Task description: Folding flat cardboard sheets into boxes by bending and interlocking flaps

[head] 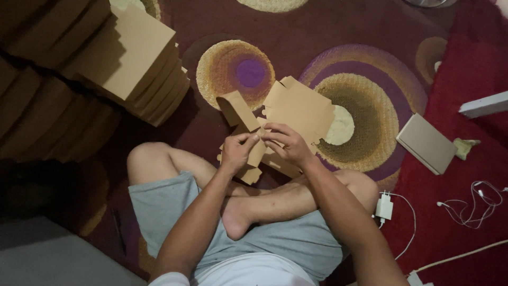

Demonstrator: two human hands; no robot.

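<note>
I sit cross-legged on a patterned carpet. Both hands hold a flat brown cardboard box blank (296,108) with tabs and flaps, raised over my legs. My left hand (236,151) pinches a folded flap near the blank's middle. My right hand (286,142) grips the same fold from the right, fingertips meeting the left hand's. One flap (236,108) stands bent up on the left side of the blank.
A tall stack of flat brown cardboard blanks (140,58) lies at the upper left, with more piles (47,90) beside it. A folded box (426,143) rests on the carpet at right. A white charger (384,206) and cables (471,204) lie at lower right.
</note>
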